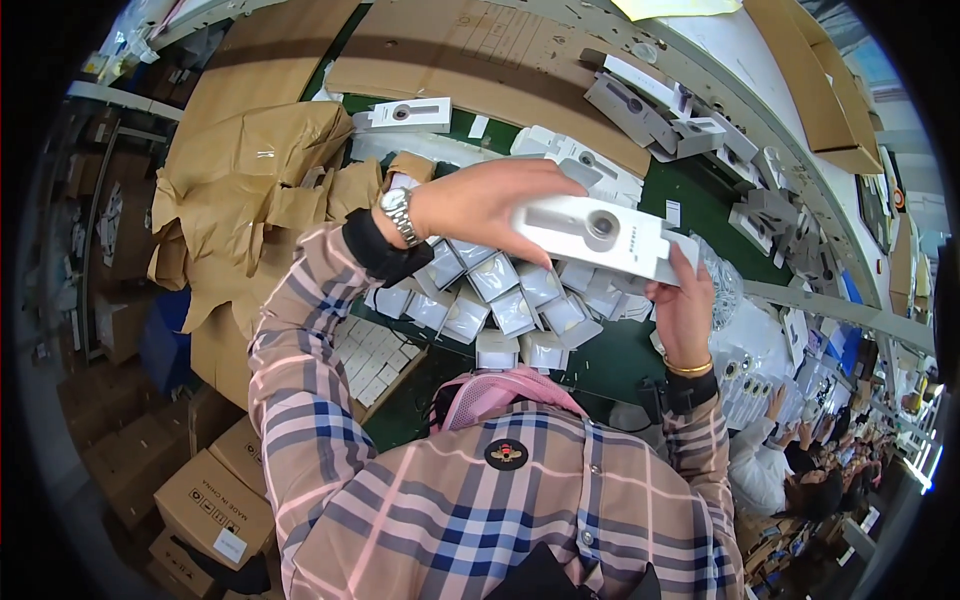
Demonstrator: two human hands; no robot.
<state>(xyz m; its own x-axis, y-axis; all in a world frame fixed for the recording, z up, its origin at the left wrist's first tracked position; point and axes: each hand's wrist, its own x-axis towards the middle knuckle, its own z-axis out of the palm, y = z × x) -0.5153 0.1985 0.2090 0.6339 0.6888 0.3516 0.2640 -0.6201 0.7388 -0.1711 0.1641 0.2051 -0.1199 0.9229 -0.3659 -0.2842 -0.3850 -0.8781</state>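
Note:
A long white printed box [572, 226] with a round dark product picture on its face is held up level over the bench. My left hand [485, 205], with a metal watch at the wrist, is closed on the box's left end. At the other end, my right hand [686, 308] has thumb and fingers pinched on the box near its end flap [684, 252]. Below the box lies a pile of small white boxes [513, 312], partly hidden by my hands. Just behind it are more flat white boxes [590, 165].
Crumpled brown paper [245, 170] covers the left of the bench, next to a large cardboard sheet [470, 50]. Grey-white boxes [632, 110] lie scattered at the far right. A carton of small white boxes [375, 360] sits low left. Other people [765, 470] are at the right.

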